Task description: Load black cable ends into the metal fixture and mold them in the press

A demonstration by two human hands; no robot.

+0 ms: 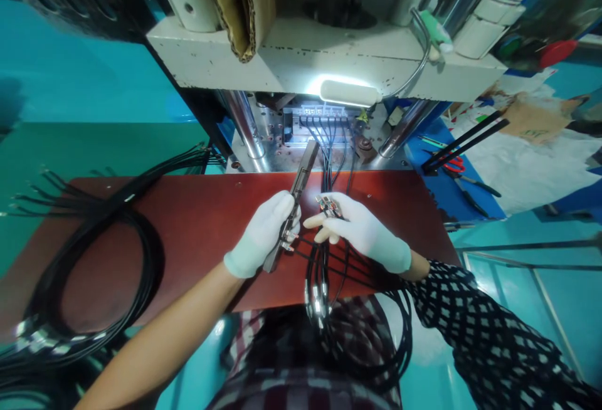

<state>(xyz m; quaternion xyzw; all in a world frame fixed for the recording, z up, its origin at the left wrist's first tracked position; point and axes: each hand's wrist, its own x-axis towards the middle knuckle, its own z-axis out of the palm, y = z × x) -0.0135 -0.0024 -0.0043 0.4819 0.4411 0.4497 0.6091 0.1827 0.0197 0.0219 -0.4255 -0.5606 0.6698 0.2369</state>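
Note:
Both my hands wear white gloves and work over a reddish-brown table (188,222). My left hand (263,231) is closed around a long grey metal bar fixture (301,181) that holds small connectors at its lower part. My right hand (362,231) pinches a cluster of small metal cable connectors (328,204) just right of the bar. Black cables (324,272) run from those connectors down over the table edge into my lap. More black cables (332,140) run up to a lit mould block (324,118) in the machine.
A large coil of black cables (94,253) lies on the table's left side. The press machine (305,52) with chrome columns and a lamp stands behind. Red-handled scissors and pliers (463,175) lie on a blue surface at the right.

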